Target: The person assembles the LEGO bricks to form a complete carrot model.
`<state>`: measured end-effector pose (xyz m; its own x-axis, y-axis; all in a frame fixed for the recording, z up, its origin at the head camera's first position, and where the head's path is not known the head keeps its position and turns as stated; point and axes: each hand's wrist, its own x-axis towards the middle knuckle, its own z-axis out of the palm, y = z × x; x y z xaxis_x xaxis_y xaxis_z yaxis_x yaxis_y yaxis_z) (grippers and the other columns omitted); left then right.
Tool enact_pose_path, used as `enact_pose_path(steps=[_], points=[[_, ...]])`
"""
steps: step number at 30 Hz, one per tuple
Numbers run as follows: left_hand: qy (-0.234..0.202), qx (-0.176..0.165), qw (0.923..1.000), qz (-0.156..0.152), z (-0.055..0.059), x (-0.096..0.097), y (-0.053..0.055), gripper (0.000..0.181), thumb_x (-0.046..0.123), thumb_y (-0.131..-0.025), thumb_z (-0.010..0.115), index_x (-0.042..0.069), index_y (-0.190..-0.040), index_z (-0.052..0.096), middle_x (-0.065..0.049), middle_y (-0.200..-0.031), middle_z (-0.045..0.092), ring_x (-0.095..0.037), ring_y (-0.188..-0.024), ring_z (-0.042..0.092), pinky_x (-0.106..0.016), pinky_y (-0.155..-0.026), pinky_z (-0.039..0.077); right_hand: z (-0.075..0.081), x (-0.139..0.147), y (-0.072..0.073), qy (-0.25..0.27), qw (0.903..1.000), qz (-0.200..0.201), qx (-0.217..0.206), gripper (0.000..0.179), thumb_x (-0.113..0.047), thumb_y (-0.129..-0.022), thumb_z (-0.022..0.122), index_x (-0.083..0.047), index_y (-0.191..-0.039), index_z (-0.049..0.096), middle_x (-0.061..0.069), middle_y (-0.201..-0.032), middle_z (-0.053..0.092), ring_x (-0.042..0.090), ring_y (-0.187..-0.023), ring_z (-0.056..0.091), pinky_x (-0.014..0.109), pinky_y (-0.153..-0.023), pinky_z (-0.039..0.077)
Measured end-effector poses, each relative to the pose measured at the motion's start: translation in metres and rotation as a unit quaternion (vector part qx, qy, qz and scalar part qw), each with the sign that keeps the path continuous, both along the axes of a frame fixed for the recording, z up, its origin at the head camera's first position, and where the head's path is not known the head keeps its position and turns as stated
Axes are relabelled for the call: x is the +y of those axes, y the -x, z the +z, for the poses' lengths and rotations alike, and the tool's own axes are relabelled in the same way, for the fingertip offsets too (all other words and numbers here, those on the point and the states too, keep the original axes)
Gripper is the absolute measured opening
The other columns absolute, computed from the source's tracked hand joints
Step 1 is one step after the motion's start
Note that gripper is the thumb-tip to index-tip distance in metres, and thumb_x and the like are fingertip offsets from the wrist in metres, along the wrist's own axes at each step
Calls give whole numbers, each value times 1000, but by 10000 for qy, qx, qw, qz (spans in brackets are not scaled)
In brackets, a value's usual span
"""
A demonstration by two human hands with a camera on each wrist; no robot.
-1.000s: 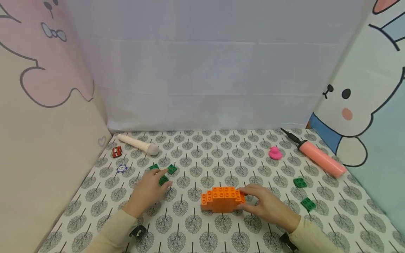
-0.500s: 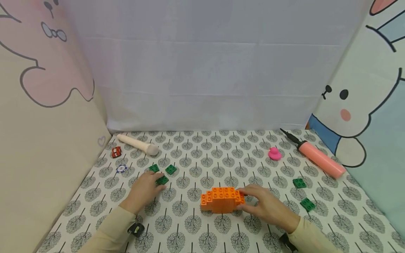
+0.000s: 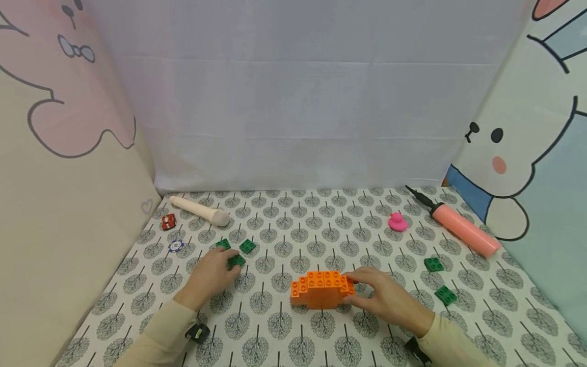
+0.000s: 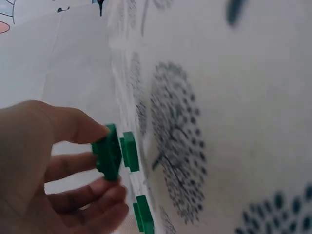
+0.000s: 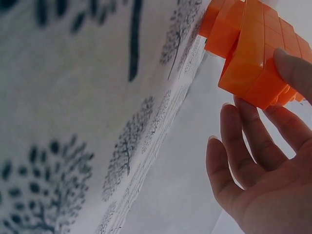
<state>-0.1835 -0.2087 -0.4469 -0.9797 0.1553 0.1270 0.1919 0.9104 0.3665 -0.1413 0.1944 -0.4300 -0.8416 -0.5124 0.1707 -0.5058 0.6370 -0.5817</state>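
My left hand (image 3: 208, 275) pinches a small green toy building brick (image 4: 108, 152) between thumb and fingers, close above the cloth. Two more green bricks lie just beyond it: one green brick (image 3: 223, 243) by the fingertips and another green brick (image 3: 247, 246) to its right. Near the middle stands an orange block build (image 3: 323, 290), stepped down at both ends, with studs on top. My right hand (image 3: 390, 298) grips its right end, thumb on the near side and fingers on the far side. In the right wrist view, the hand's other fingers (image 5: 229, 131) are spread below the orange blocks.
On the right lie two green bricks (image 3: 433, 264), a pink rubber duck (image 3: 398, 222) and a pink hand pump (image 3: 465, 229). At back left are a cream microphone-like stick (image 3: 197, 208), a red toy car (image 3: 168, 221) and a poker chip (image 3: 176, 245). Fabric walls surround the tree-print cloth (image 3: 257, 351).
My left hand has drawn back slightly to the left and its fingers have closed on the nearest green brick. The right hand and the orange block build stay in place.
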Motion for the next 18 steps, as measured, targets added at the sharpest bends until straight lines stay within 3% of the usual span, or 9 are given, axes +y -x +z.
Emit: enact_pose_path(steps=[5,9,13,18], points=[[-878,247,9951,-371,3,10,-4,40,20,-92,68,5,-129,65,-6,-109,61,-21,-92,57,-37,-75,53,1,0,0,-28,10000,-16,-44,51,-45,-89,72,-14,-129,66,-10,-117,66,10,-105,62,40,-92,55],[-1543,580,9835,-742,7,21,-10,39,14,-94,68,6,-132,64,-6,-113,61,-21,-98,60,-39,-79,56,1,0,-1,-8,9999,-31,-107,51,-46,-89,71,-14,-129,66,-10,-117,66,11,-106,62,41,-93,55],[-1777,840,9736,-1160,12,33,-18,38,13,-95,67,6,-132,64,-6,-117,60,-22,-104,59,-45,-84,56,1,-1,-2,16,9999,-45,-89,51,-46,-89,71,-14,-129,66,-9,-118,66,13,-107,62,43,-93,55],[-1884,1296,9582,-1721,18,50,-27,39,15,-94,69,8,-132,64,-1,-117,59,-16,-101,59,-35,-84,56,1,-1,-1,29,9999,-45,-90,53,-47,-89,70,-13,-129,66,-8,-118,66,13,-107,62,43,-93,55]])
